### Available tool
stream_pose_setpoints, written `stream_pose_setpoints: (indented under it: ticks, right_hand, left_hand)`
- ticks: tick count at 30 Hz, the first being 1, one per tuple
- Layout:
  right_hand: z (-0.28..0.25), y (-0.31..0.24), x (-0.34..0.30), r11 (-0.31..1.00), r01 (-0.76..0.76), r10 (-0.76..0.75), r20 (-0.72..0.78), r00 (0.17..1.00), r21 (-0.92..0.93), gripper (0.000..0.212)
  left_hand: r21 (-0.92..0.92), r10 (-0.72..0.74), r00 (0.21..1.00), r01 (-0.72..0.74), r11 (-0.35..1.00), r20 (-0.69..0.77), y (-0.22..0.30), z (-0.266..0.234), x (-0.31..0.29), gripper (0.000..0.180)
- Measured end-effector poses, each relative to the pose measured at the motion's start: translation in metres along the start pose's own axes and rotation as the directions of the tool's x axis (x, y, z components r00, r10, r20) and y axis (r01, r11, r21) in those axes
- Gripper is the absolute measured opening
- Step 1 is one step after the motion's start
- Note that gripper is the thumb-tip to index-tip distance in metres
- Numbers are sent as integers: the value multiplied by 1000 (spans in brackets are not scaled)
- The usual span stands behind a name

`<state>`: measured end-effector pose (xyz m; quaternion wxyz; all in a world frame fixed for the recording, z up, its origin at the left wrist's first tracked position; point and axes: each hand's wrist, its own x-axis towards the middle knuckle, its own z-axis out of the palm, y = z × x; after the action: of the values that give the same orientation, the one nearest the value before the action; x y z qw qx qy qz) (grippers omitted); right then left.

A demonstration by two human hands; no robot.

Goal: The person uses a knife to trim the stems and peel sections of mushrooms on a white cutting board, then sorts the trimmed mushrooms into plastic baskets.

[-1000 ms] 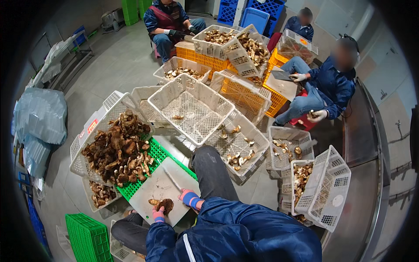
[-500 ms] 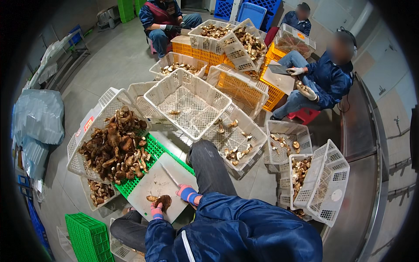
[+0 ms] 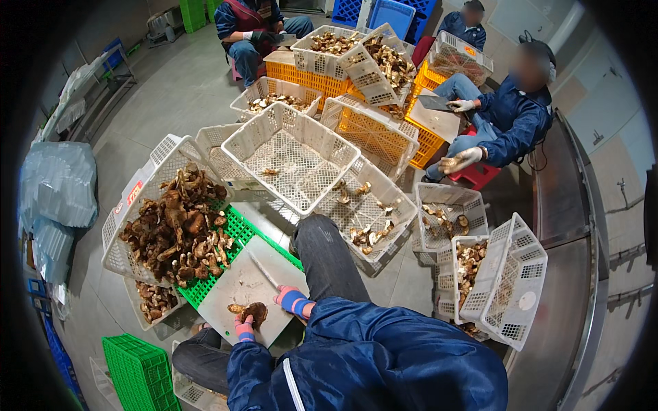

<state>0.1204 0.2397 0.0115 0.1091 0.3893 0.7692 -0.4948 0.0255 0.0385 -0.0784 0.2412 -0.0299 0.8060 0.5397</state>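
A mushroom (image 3: pixel 257 313) sits in the curled fingers of the left hand (image 3: pixel 244 328), above the cutting board (image 3: pixel 229 291); the right hand (image 3: pixel 290 299) wraps a knife (image 3: pixel 262 270), blade toward eleven o'clock. The mushroom is probably light, soft and breakable — best held by its cap. From it, bare board extends at twelve; a heaped basket (image 3: pixel 115 248) bounds ten.

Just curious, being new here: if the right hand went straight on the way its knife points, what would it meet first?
Likely the mushroom heap: the knife in the right hand aims across the cutting board and green crate toward it, though heights are unclear.
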Motion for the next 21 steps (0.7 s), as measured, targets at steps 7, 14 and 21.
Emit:
stream_pose_setpoints:
  ticks: [7,14,21]
  right_hand:
    - [1,-1,0,999,23,-23,-20,1000,30,41]
    - [4,4,4,1000,12,-12,-27,1000,8,43]
    - [-2,2,3,998,-56,57,54,997,-24,49]
  left_hand:
    - [-35,6,1000,-5,999,6,-5,-1,4,38]
    - [-77,-3,999,5,997,32,-7,1,5,41]
    - [11,-13,1000,13,1000,10,-6,3,1,42]
